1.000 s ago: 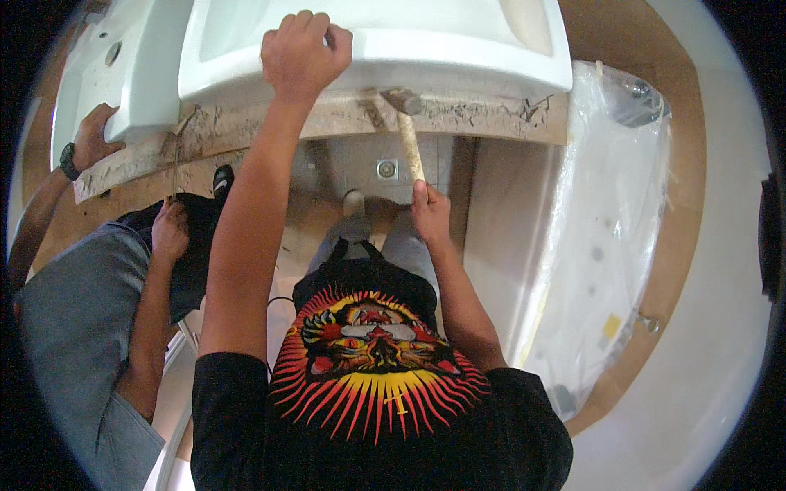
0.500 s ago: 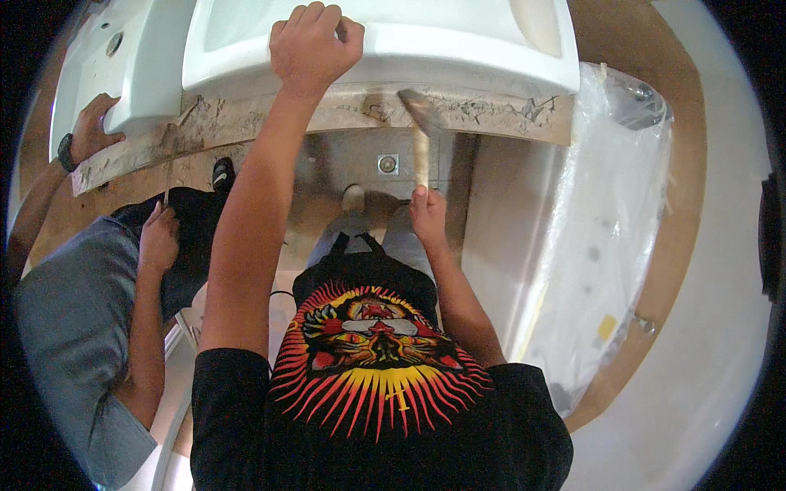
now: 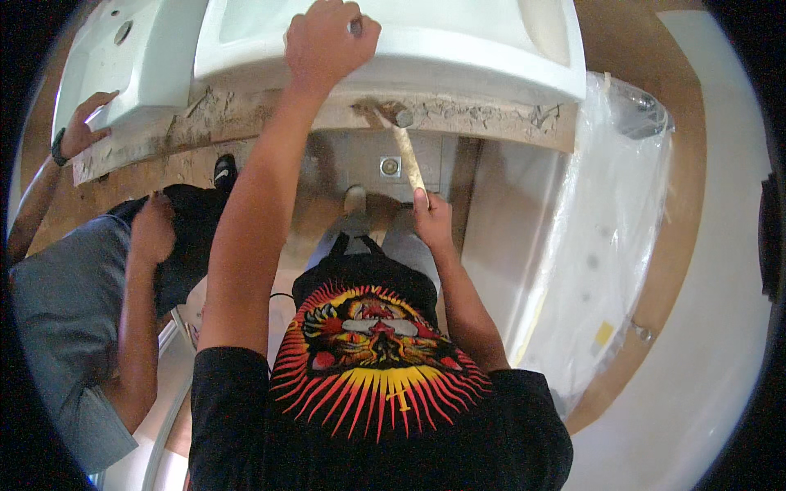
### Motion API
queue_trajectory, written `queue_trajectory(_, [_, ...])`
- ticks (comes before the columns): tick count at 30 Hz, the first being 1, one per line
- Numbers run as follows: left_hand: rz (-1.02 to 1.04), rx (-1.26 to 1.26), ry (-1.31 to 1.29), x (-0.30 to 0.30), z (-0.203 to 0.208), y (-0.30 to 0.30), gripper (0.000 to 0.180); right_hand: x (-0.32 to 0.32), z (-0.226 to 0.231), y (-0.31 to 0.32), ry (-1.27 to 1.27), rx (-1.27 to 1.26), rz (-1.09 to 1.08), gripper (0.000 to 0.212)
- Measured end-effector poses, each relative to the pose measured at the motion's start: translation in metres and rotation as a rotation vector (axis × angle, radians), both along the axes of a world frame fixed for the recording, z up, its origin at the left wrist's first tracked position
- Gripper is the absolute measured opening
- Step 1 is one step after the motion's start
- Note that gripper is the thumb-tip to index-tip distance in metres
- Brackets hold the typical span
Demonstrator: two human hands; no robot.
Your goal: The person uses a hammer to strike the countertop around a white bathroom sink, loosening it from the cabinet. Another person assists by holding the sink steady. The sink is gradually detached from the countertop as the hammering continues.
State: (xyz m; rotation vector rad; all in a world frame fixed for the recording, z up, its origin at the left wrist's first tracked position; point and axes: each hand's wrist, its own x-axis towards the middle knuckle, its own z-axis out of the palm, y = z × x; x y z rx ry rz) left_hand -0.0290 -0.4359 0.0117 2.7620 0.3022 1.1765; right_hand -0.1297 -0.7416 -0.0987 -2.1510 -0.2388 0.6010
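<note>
My right hand is wrapped round the lower end of a hammer's pale wooden handle. The hammer points away from me, its dark, blurred head at the rough front face of the ledge under a white basin. Over the front part of that basin, my left hand is closed with the fingers curled under, and whatever they may hold is hidden. A small gap shows between its thumb and forefinger.
At left, a co-worker's hand rests by a second white basin; their other hand is blurred. A plastic-wrapped white piece stands at right. A floor drain lies below the ledge.
The hammer's head has swung left and slightly down along the ledge, while my right hand has barely moved. My left hand appears a little farther right. The co-worker's lower hand has shifted left and down.
</note>
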Motion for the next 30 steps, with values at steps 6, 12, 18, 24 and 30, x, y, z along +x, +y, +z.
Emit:
queue_trajectory(6, [-0.214, -0.118, 0.022, -0.015, 0.003, 0.02, 0.01, -0.012, -0.036, 0.009, -0.036, 0.091, -0.069, 0.051])
queue_trajectory(12, [-0.063, 0.052, -0.04, -0.03, 0.002, 0.062, 0.014, -0.017, -0.013, 0.013, -0.076, 0.069, -0.059, 0.052])
queue_trajectory(18, [0.024, 0.056, -0.053, -0.033, 0.002, 0.052, 0.02, -0.02, -0.035, 0.031, 0.02, 0.074, -0.092, 0.056])
queue_trajectory(24, [0.016, 0.038, -0.146, -0.03, 0.002, 0.048, 0.021, -0.026, 0.005, 0.049, -0.065, 0.173, -0.093, 0.058])
queue_trajectory(30, [0.051, 0.072, -0.13, -0.03, 0.004, 0.047, 0.02, -0.032, 0.002, 0.037, -0.015, 0.109, -0.083, 0.059])
